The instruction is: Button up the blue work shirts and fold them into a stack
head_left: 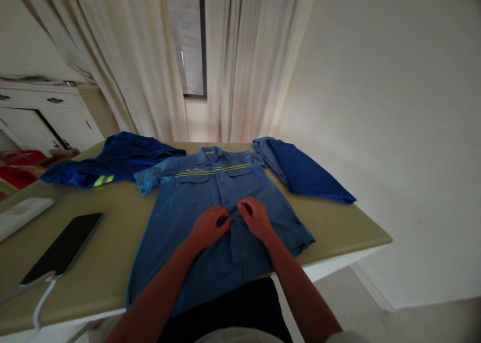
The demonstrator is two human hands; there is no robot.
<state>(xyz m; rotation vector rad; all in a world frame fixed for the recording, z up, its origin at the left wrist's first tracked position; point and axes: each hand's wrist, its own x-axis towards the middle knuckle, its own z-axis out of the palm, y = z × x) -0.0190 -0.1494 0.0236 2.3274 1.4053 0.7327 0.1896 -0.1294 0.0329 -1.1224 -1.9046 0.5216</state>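
Observation:
A blue work shirt (180, 222) with yellow reflective stripes across the chest lies flat, front up, on the olive table (338, 227). Both my hands rest on its button placket at mid-chest. My left hand (208, 226) has its fingers curled, pinching the fabric edge. My right hand (255, 216) pinches the placket from the other side, fingertips almost touching the left hand's. The shirt's hem hangs over the table's near edge.
A darker blue garment (112, 162) with a reflective band lies at the back left, another folded blue garment (300, 172) at the back right. A phone (63, 247) with a white cable lies on the left. Curtains and a window stand behind; the table's right edge drops to the floor.

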